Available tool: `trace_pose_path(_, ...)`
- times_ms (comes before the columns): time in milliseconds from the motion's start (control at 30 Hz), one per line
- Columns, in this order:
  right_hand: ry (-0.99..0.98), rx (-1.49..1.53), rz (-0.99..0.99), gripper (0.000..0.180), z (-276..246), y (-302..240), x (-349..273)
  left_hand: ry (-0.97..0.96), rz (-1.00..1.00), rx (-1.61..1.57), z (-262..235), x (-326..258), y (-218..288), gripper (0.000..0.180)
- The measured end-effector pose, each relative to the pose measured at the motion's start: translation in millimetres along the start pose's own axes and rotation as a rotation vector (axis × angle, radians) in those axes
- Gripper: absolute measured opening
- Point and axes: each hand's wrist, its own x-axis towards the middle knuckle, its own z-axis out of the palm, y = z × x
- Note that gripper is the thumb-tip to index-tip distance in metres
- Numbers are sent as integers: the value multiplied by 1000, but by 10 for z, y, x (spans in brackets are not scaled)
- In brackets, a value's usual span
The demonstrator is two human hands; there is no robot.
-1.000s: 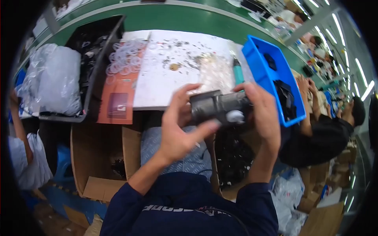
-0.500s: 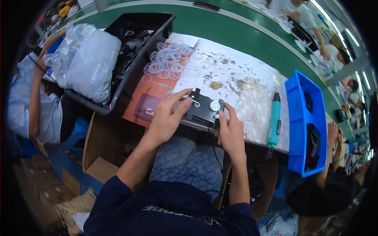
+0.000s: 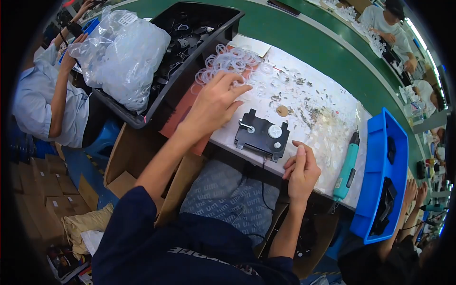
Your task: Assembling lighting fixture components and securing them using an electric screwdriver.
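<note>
A black plastic housing lies on the white work surface near its front edge. On it sit a white round wheel, a smaller white knob beside that, and a metal pin at the left. My left hand hovers beyond its left side, over the near edge of a pile of translucent rings. Its fingers are apart, and no ring shows clearly in them. My right hand rests just right of the housing, apart from it, fingers loosely curled with gaps between them and nothing visible inside.
A black bin of dark parts stands at left, a bulging plastic bag on it. Small metal pieces and a brown disc lie beyond the housing. At right are a teal electric screwdriver and a blue tray with black parts.
My left hand has left the housing and moved up to the rings. My right hand has let go of the housing and drawn back to the right. The whole view has shifted.
</note>
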Motion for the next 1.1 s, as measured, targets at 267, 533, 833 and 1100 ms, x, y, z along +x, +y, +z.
trace_pose_path(267,7,66,-48,19,-59,91,-34,107,91,-209,93,235,-199,14)
trace_pose_path(533,14,214,-88,18,-63,104,-27,-368,-43,-509,-216,314,757,9)
trace_pose_path(833,106,-17,-320,23,18,82,-66,-274,29,-254,-47,250,669,8)
trace_pose_path(1100,198,-208,-636,32,222,22,-222,-265,8,-414,-67,225,688,8)
